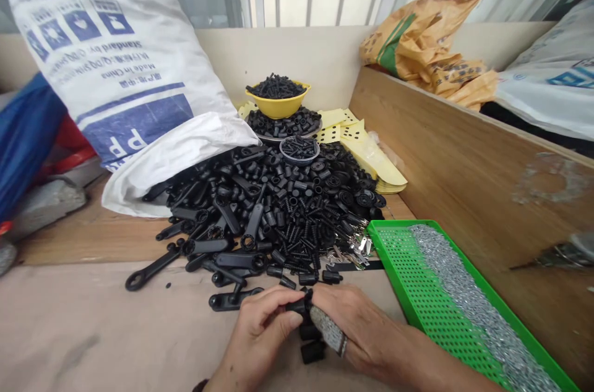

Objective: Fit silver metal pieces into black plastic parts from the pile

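Note:
At the front of the table, my left hand (pixel 257 333) pinches a short black plastic piece (pixel 296 305) between thumb and forefinger. My right hand (pixel 355 324) meets it from the other side, its fingers closed on the same piece or on one joined to it. A rough grey piece (pixel 329 331) lies along the right thumb; whether it is a wrapping or something held cannot be made out. Below the hands lie a couple of black cylindrical caps (pixel 312 352). Just beyond them spreads a heap of black plastic parts (pixel 288 206), with crank-like arms (pixel 153 265), caps and screw-shaped pieces.
A green perforated tray (pixel 399 281) of small grey metal pieces (pixel 464 287) stands right, beside a wooden partition (pixel 440 151). Behind the heap are a yellow bowl (pixel 277 107), a small clear bowl (pixel 299 161) and yellow cards (pixel 375 163). A white sack (pixel 134 70) leans left.

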The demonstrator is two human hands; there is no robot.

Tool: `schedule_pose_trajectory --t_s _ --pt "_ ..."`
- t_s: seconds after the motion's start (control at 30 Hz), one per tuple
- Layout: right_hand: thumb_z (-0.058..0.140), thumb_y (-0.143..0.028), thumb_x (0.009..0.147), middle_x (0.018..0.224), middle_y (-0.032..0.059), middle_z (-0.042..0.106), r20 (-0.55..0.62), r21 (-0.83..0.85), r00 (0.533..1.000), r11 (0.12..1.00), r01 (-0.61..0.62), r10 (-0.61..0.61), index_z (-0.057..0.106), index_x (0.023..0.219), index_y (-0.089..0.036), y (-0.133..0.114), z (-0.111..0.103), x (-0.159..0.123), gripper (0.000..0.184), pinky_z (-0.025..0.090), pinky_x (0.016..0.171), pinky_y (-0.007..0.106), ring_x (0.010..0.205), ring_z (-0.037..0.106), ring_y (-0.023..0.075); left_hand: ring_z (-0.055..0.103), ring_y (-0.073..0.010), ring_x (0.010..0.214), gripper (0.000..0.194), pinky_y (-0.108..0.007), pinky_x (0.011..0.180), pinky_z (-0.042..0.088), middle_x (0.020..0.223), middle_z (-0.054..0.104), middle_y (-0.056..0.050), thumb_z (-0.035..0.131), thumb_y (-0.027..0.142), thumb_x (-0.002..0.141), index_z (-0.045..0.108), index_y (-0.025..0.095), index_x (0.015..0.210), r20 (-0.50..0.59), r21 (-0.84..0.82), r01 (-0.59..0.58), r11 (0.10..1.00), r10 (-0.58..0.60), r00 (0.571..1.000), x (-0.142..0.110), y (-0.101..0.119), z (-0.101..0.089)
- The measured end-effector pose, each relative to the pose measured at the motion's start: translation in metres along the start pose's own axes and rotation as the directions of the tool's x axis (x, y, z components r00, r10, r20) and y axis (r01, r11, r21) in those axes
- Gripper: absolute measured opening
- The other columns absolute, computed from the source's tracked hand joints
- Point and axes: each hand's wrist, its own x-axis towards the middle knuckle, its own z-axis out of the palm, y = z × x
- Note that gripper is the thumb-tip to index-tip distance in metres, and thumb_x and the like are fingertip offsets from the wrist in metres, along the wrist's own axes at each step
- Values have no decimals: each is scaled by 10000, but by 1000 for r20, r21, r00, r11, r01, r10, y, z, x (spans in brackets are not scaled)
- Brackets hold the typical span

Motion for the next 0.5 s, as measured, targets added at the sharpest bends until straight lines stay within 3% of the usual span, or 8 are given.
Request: schedule_pose_trajectory --t_s 0.1,0.23,0.4,0.43,0.5 --pt "321 -190 825 735 46 559 -34 149 997 987 -63 69 459 752 -201 -10 -4 1 157 408 664 288 684 506 183 667 -160 789 153 -213 705 528 869 716 -48 568 183 881 656 186 1006 6 51 -95 994 94 996 -2 1 1" --pt "328 -296 813 626 2 466 -17 356 983 920 -166 184 384 640 -210 -14 -2 3 201 364 584 269 610 436 158 635 -173 800 199 -254 735 525 872 687 -82 532 98 878 602 145 1058 24 198 -260 945 261 965 -4 1 1" --pt "355 -326 707 482 -47 347 138 683 930 647 -338 340 401 579 -208 -3 9 5 180 320 417 225 429 338 113 612 -179 816 231 -277 746 524 903 670 -117 499 55 881 585 111 1088 24 295 -384 875 395 918 -6 -4 3" --pt "354 -323 717 488 -46 350 122 674 935 663 -325 334 395 581 -209 -3 9 5 182 333 426 226 438 346 114 614 -178 810 227 -277 740 526 897 673 -112 503 68 884 587 116 1089 23 278 -370 886 379 925 -6 -4 4" --pt "350 -297 775 544 -28 414 41 542 964 805 -243 263 399 612 -205 -5 6 4 194 379 515 245 521 405 131 627 -175 785 202 -270 714 533 871 685 -90 525 115 889 604 143 1073 12 210 -309 928 313 950 -6 -4 4"
